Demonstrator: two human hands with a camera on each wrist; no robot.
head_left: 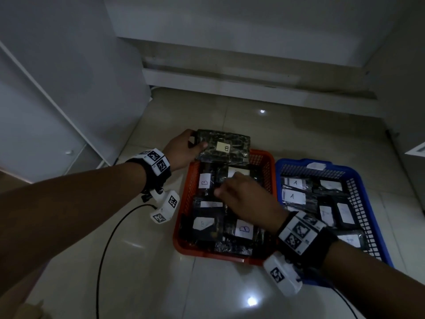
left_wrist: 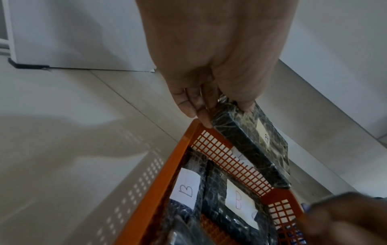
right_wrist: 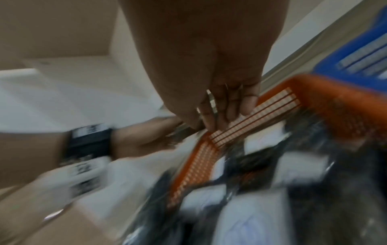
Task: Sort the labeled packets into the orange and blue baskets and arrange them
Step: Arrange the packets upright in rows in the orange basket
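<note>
My left hand (head_left: pixel 186 148) grips the left end of a dark wrapped packet labeled B (head_left: pixel 224 147), held over the far rim of the orange basket (head_left: pixel 184 210). In the left wrist view, the fingers (left_wrist: pixel 201 112) and thumb pinch that packet (left_wrist: pixel 251 149) above the orange basket's mesh wall (left_wrist: pixel 226 159). Several B packets lie inside. My right hand (head_left: pixel 241 192) hovers over the middle of the orange basket with its fingers extended, holding nothing. The right wrist view is blurred; there my right hand (right_wrist: pixel 226 109) points at the orange basket's corner (right_wrist: pixel 324 92). The blue basket (head_left: pixel 299 161), on the right, holds several A packets.
Both baskets sit side by side on a glossy tiled floor (head_left: pixel 207 284). A black cable (head_left: pixel 108 245) curves over the floor to the left of the orange basket. A white cabinet (head_left: pixel 57 88) stands at the left, and a stepped wall base (head_left: pixel 230 77) runs behind.
</note>
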